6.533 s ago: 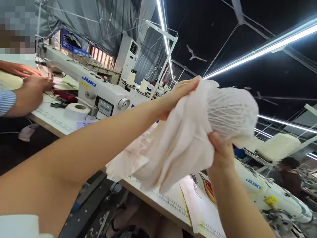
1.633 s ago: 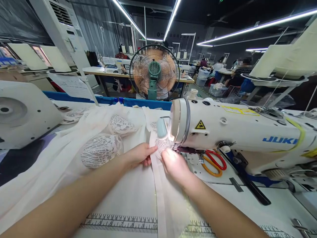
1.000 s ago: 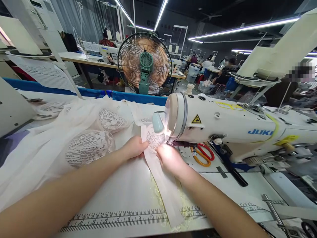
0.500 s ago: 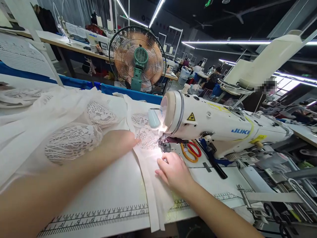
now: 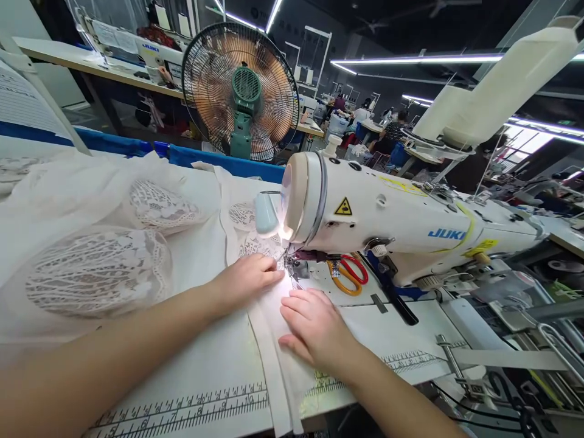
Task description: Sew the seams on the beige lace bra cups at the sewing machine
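Observation:
A white lace garment (image 5: 98,271) spreads over the table's left side, and its edge with a long white band (image 5: 269,359) runs under the needle area of a white sewing machine (image 5: 365,207). Just left of the needle, my left hand (image 5: 244,281) is closed on the cloth, thumb and fingertips close together. My right hand (image 5: 317,328) rests on the cloth in front of the presser foot, fingers extended and thumb apart. The needle tip itself is lost in the lamp's glare.
Scissors with orange and red handles (image 5: 349,275) lie behind the needle area, near a black-handled tool (image 5: 404,309). A printed ruler (image 5: 196,413) follows the table's front edge. Beyond the table stands a large fan (image 5: 240,91). People sit at machines farther back.
My left hand has moved right and closer to the needle, along the cloth. My right hand stays at about the same place on the fabric. The whole view has shifted slightly.

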